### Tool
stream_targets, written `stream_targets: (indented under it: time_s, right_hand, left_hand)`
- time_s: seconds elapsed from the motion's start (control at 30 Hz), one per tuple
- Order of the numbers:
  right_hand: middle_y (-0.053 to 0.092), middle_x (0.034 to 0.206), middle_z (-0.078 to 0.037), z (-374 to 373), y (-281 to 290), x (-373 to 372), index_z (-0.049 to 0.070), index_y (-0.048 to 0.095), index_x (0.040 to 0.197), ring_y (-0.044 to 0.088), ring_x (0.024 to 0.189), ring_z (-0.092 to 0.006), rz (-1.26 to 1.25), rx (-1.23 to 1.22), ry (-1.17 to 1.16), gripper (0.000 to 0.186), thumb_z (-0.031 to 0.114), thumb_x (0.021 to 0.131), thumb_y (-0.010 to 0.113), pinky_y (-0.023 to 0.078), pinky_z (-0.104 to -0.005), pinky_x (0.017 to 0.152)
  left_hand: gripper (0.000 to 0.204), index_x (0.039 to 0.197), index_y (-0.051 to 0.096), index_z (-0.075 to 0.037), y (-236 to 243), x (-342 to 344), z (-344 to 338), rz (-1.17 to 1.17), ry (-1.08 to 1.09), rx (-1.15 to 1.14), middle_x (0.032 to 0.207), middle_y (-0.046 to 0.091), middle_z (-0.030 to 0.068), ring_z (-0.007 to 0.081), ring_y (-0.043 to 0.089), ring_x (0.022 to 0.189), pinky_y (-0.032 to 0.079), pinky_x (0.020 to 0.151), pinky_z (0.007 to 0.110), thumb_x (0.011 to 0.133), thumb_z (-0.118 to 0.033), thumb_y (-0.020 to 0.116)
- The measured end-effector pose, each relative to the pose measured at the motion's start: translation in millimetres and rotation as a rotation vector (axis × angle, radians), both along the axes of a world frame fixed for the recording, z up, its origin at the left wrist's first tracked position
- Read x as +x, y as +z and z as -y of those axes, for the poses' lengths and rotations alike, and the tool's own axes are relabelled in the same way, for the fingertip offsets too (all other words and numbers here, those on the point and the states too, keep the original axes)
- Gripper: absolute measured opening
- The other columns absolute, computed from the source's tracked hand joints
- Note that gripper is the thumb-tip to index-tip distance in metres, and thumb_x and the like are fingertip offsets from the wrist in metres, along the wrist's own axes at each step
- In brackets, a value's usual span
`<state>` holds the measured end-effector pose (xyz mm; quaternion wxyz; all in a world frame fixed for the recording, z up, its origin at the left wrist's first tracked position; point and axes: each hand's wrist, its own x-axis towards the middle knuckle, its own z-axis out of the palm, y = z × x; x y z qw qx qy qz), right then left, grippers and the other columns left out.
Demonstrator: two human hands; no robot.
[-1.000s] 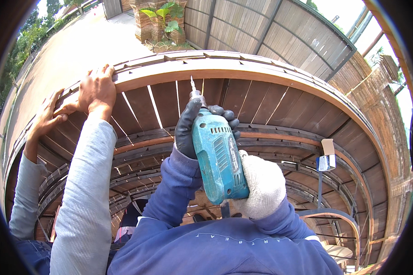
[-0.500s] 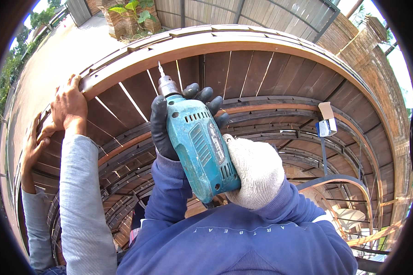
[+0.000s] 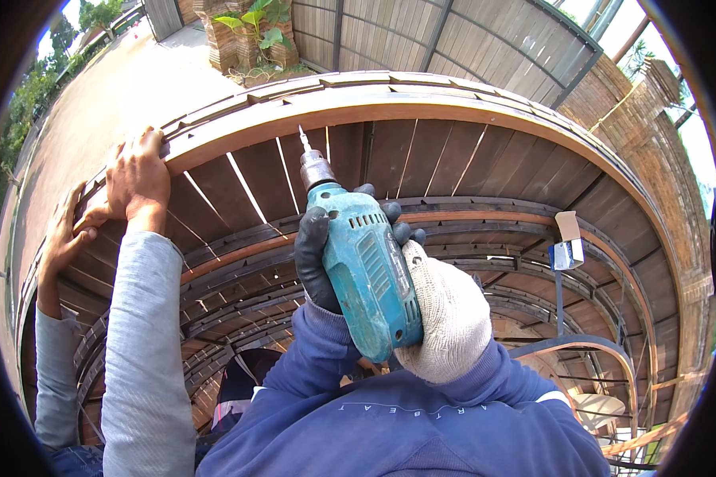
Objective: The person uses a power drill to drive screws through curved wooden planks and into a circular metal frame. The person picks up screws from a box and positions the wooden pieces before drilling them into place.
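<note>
As left grip (image 3: 313,258) and right grip (image 3: 452,314) clasp the teal drill (image 3: 358,246), body (image 3: 374,298) between, chuck (image 3: 317,170) beyond both

The drill (image 3: 366,274) sits between the left hand (image 3: 315,258), at its left flank, and the right hand (image 3: 451,310), at its rear right. Ahead of the drill runs the top rail (image 3: 422,110); beyond, to its left, stands a plant (image 3: 254,24). A co-worker's hands (image 3: 139,176) rest on the rail, left of the drill. A box (image 3: 566,253) is right of it, lower rails (image 3: 485,216) below.
</note>
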<state>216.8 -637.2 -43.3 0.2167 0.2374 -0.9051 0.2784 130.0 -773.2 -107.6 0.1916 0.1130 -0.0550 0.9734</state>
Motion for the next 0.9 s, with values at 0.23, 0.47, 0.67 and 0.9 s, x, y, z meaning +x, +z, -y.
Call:
stream_targets:
  time_s: [0.23,0.47,0.67,0.9]
  right_hand:
    - [0.071,0.112,-0.024,-2,6,0,-0.01,0.056,0.139,0.072,0.098,-0.0417,0.163,-0.046,-0.007,0.086,0.016,0.064,0.09,0.06,-0.0461,0.087]
    - [0.07,0.1,-0.02,1,25,-3,-0.007,0.063,0.127,0.071,0.085,-0.0374,0.277,0.053,0.052,0.079,0.022,0.059,0.09,0.059,-0.0474,0.076]
    - [0.07,0.095,-0.017,-2,15,-13,-0.004,0.067,0.116,0.071,0.083,-0.0365,0.42,0.062,0.117,0.068,0.024,0.058,0.089,0.06,-0.0465,0.075]
    - [0.069,0.091,-0.016,-5,3,-16,-0.003,0.068,0.111,0.07,0.079,-0.0351,0.451,0.049,0.125,0.061,0.024,0.06,0.087,0.058,-0.0455,0.069]
  left_hand:
    - [0.072,0.141,0.052,-0.002,-1,-2,-2,0.005,-0.017,0.002,0.119,0.066,0.0235,0.0383,0.07,0.104,0.054,0.103,0.058,0.093,-0.053,0.069]
    - [0.069,0.136,0.051,-0.001,5,-1,5,-0.037,-0.045,0.052,0.115,0.061,0.0232,0.0373,0.067,0.102,0.055,0.099,0.056,0.089,-0.049,0.07]
    - [0.05,0.116,0.053,-0.007,2,-2,14,-0.062,-0.071,0.094,0.1,0.056,0.0173,0.0332,0.063,0.092,0.056,0.094,0.052,0.083,-0.04,0.073]
    - [0.03,0.092,0.055,-0.014,-4,-20,49,-0.133,-0.131,0.024,0.083,0.05,0.0104,0.0285,0.059,0.08,0.056,0.088,0.047,0.076,-0.029,0.076]
